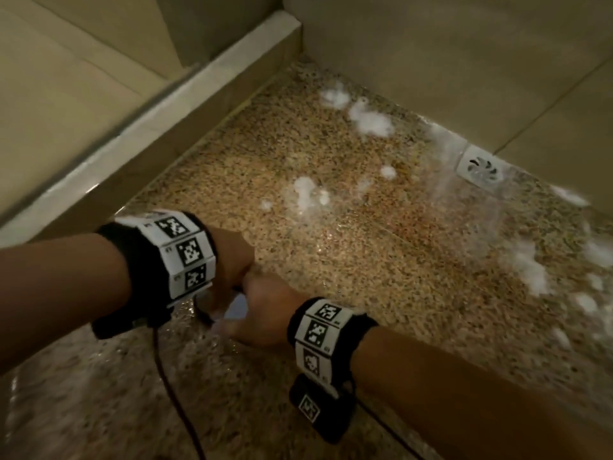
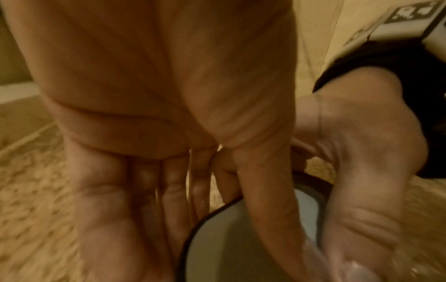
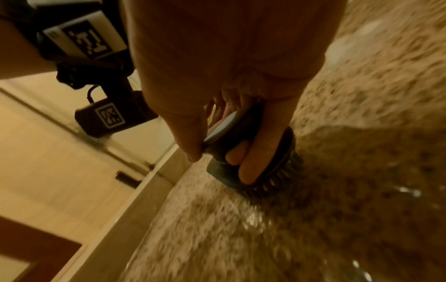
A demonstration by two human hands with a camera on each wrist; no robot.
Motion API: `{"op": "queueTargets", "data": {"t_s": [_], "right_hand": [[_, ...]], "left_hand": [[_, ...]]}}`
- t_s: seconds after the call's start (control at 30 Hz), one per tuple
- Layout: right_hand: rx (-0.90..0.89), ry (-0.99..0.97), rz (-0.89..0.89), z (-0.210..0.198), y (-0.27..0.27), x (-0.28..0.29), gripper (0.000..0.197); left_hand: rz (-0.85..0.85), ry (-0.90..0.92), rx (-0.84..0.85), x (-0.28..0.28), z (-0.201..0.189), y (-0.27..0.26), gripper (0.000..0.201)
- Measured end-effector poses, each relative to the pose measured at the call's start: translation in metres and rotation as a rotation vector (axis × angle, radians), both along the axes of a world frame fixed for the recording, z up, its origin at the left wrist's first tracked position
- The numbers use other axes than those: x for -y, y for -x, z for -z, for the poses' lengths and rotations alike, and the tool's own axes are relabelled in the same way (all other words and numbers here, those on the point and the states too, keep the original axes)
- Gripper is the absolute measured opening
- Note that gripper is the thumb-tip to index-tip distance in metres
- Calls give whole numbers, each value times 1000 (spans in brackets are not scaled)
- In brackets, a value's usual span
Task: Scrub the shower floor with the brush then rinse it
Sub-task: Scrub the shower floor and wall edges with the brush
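**Brush working the wet near edge of the shower floor**

The brush (image 3: 253,158) is sitting bristles-down on the speckled shower floor (image 1: 331,260), close to the raised threshold (image 1: 159,121). The right hand (image 1: 265,313) is gripping its dark handle, fingers curled over the top. The left hand (image 1: 232,270) is lying with straight fingers over the brush's pale top, just beside the right hand and seemingly pressing down.

As I judge it, the floor is glistening with water, so the pressing hands could be slipping off the wet handle, or the brush skidding sideways into the threshold. A dangling cable (image 1: 172,393) from the left wrist is hanging near the wet floor and might be dragging through it.

White foam patches (image 1: 368,117) are lying well apart from the brush, towards the far wall, and around the square drain (image 1: 481,167) by the wall. Nothing is standing between the brush and that foam.
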State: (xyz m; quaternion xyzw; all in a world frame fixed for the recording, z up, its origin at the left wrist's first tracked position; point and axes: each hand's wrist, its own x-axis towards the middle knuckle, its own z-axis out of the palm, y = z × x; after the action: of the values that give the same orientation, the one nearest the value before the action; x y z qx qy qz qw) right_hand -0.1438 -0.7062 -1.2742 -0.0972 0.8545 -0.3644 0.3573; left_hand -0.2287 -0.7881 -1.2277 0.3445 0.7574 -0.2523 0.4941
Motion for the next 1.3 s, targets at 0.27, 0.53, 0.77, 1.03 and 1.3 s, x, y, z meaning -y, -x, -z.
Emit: {"op": "queueTargets", "data": {"t_s": [0.27,0.53,0.77,1.03,1.3], "right_hand": [[-45,-74,158,-1,26,-46,59],[-341,-608,601,-30,102,-173,67],[-155,-79,123,-4,-6,-57,62],[-118,-194,548,-3,25,-149,66],[-196,-134,594,-10,31,-125,65]], "left_hand": [[-139,-403,-312,-3,0,20,63],[-318,-714,-620,-26,-14,50,52],[-205,-595,-586,0,11,24,31],[-181,-492,-532,5,13,20,26],[-247,-650,-626,-16,13,26,33]]}}
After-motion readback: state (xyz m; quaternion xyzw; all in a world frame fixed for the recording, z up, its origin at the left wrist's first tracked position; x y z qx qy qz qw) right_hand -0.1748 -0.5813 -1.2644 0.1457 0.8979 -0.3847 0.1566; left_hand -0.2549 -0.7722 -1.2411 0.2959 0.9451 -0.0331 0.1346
